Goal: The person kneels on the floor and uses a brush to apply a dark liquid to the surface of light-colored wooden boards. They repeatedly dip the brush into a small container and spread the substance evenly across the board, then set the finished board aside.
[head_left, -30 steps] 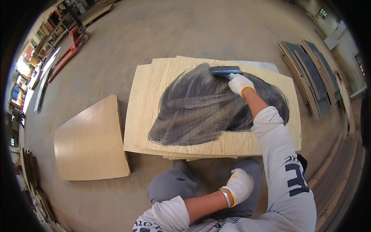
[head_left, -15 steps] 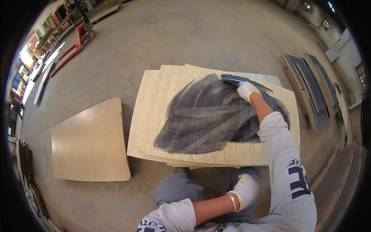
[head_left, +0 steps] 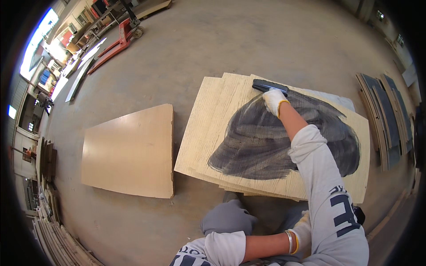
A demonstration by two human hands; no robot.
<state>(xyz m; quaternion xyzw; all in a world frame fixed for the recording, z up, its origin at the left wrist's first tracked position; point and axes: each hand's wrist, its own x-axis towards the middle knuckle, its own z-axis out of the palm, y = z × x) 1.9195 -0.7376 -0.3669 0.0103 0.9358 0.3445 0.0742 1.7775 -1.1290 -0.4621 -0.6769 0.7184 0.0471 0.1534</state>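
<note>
My right hand (head_left: 274, 99), in a white knit glove with a yellow cuff, is closed round a wide, dark, flat-edged spreader (head_left: 269, 87). The tool touches the far edge of a pale wood-grain board (head_left: 199, 128), the top one of a loosely squared stack. A large dark, streaky smear (head_left: 262, 142) of wet-looking coating covers much of that board. Near my knee lies my left hand (head_left: 303, 232), gloved too, with a bangle at its wrist; my right sleeve hides most of its fingers.
Left of the stack, a smooth tan panel (head_left: 128, 153) sits low by the floor. Dark-faced boards (head_left: 381, 119) are stacked at the right. A red pallet jack (head_left: 122, 40) stands far left, and long planks (head_left: 66, 244) lie near left.
My right hand has drawn the spreader leftward across the board, and fresh dark coating shows behind it. The whole view has turned left, so the boards appear further right.
</note>
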